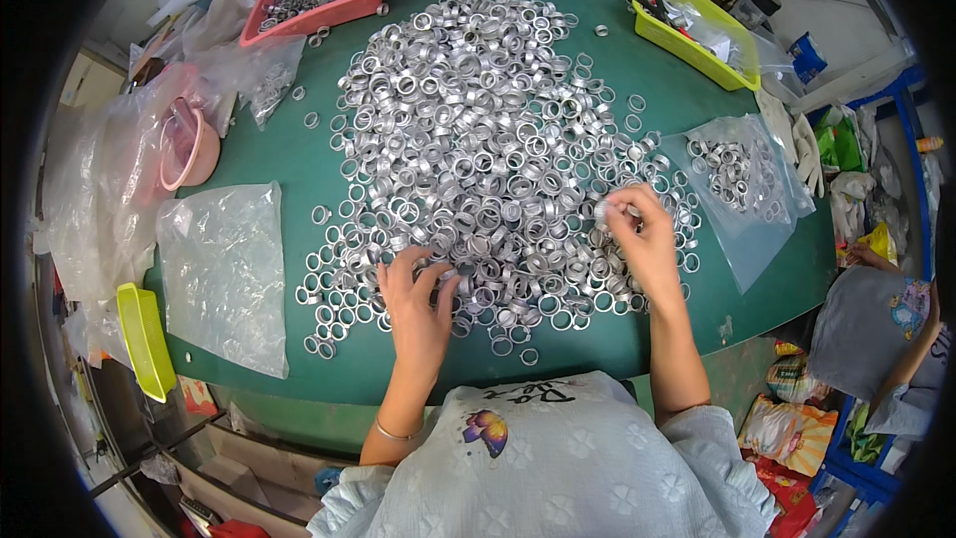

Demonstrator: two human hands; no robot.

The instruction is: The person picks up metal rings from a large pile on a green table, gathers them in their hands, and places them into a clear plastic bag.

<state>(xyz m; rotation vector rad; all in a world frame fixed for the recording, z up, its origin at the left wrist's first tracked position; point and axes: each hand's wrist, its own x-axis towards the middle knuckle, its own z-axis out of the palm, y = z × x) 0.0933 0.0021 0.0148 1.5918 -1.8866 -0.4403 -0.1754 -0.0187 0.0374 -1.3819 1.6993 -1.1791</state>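
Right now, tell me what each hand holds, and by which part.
The right hand appears to pinch a silver ring by its edge. The left hand touches the ring pile; any hold there is unclear.

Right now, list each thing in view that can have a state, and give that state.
Silver metal rings: loose, heaped, scattered at the edges
Left hand: open, fingers parted at the rings
Right hand: fingertips drawn together at a blurred silvery piece; grip unclear
Left clear plastic bag: lying flat, creased
Right clear plastic bag: lying down, rings inside
Red plastic basket: uncovered, filled with metal pieces
Right yellow-green basket: uncovered, things inside
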